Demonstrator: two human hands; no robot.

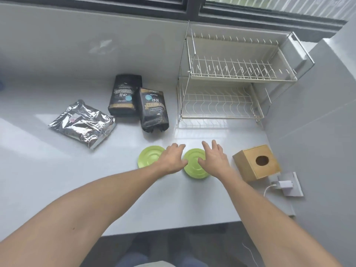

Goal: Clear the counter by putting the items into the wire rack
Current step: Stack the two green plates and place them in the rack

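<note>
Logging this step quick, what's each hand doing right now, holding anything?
Left hand: open, fingers spread, holding nothing, over the gap between the two green plates.
Right hand: open, holding nothing, over the right green plate.

The left hand (171, 159) covered the three-o'clock edge of the left green plate (149, 157), and the right hand (214, 158) hid the two-o'clock part of the right green plate (194, 166), so contact with either could not be told. Print on the two black bags (125, 95) was too small to read. The foil pouch (82, 123) label was a blur. Both forearms ran off the six-o'clock edge. A blue object (1, 86) at nine o'clock was cut off.
</note>
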